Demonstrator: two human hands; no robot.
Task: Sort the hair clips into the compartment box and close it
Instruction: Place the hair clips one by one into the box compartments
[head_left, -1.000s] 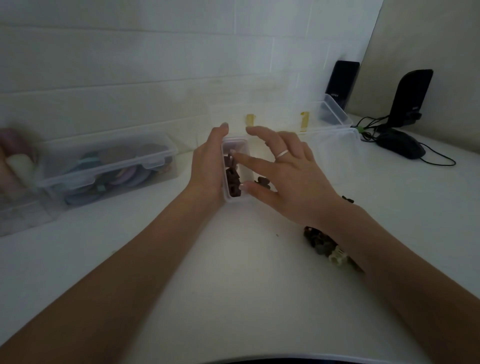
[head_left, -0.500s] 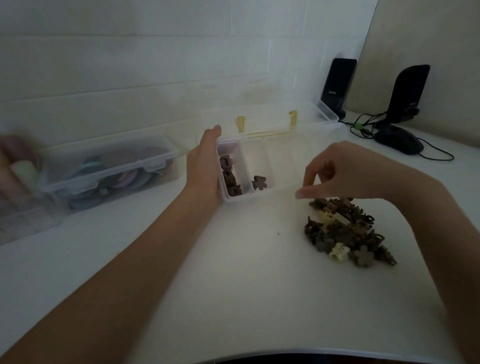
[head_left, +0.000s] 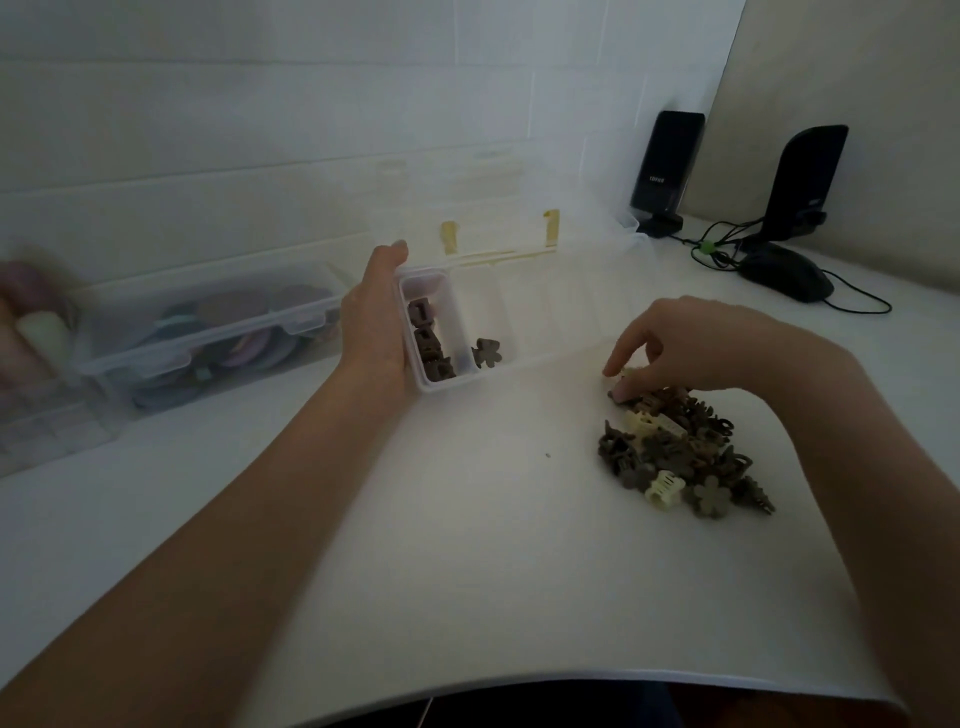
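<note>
Since half a second earlier, right hand (head_left: 691, 345) had dropped onto the far edge of the hair clip pile (head_left: 680, 452); I saw thumb and forefinger curled, pinching a brown clip there. Left hand (head_left: 375, 322) lay flat, fingers straight, against the left wall of the compartment box (head_left: 524, 358). Lid stood open. Brown clips filled the leftmost compartment; one flower clip (head_left: 487, 352) lay in the next.
</note>
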